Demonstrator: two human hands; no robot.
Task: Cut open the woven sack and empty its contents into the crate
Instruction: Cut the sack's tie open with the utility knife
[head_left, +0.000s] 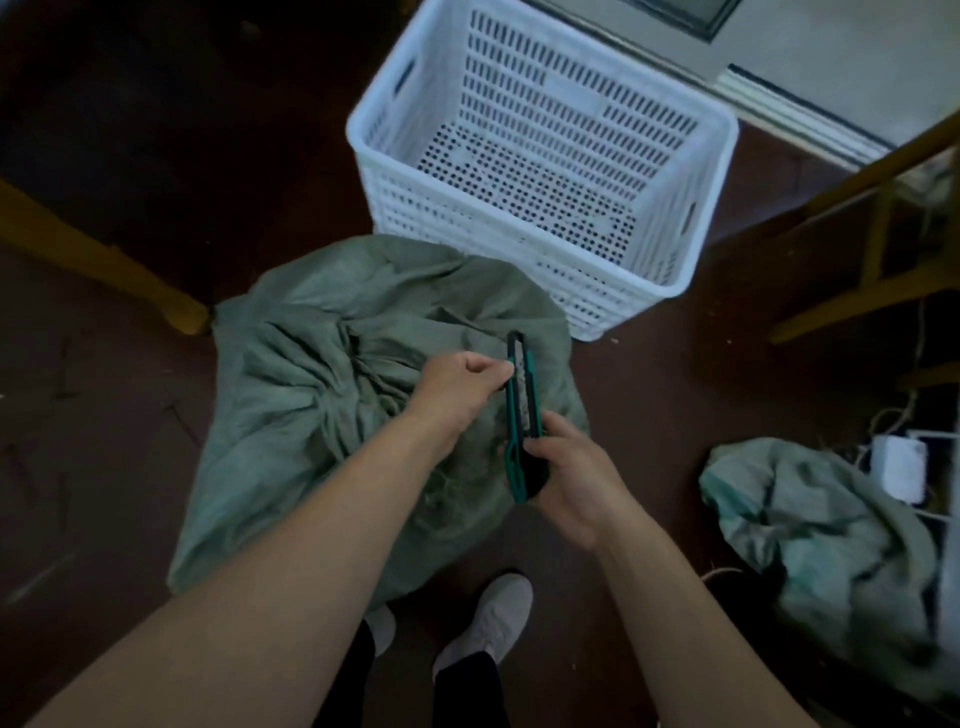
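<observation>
A full grey-green woven sack (311, 374) stands on the dark floor in front of me, its mouth gathered and tied with cord near the middle. Behind it to the right sits a white perforated plastic crate (540, 156) with nothing in it. Over the sack I hold a green and black utility knife (523, 415), pointing away from me. My right hand (576, 478) grips the knife's handle end. My left hand (462, 384) pinches the knife near its front, at the slider. I cannot see an extended blade.
A second, crumpled woven sack (831, 540) lies at the right, beside a white box and cables (898, 462). Yellow wooden legs (104, 260) stand at the left and right. My shoes (488, 623) are just below the sack. A light doorstep is at the top right.
</observation>
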